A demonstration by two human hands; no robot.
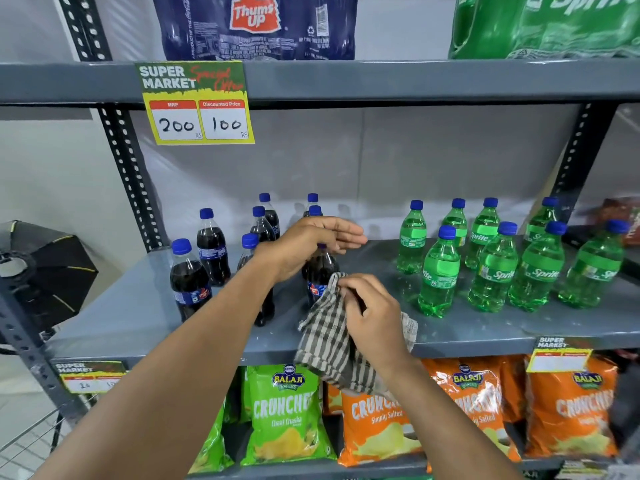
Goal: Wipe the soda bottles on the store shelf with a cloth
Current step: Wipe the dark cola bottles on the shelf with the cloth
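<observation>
A dark cola bottle with a blue label stands near the front middle of the grey shelf. My left hand grips it around the neck and cap, fingers stretched to the right. My right hand holds a grey striped cloth pressed against the bottle's lower right side; the cloth hangs over the shelf edge. Several more cola bottles stand to the left and behind. Several green Sprite bottles stand on the right half of the shelf.
Above is another shelf with a price sign, a blue Thums Up pack and a green Sprite pack. Below hang green and orange chip bags. A black perforated upright stands at left, a studio light beyond it.
</observation>
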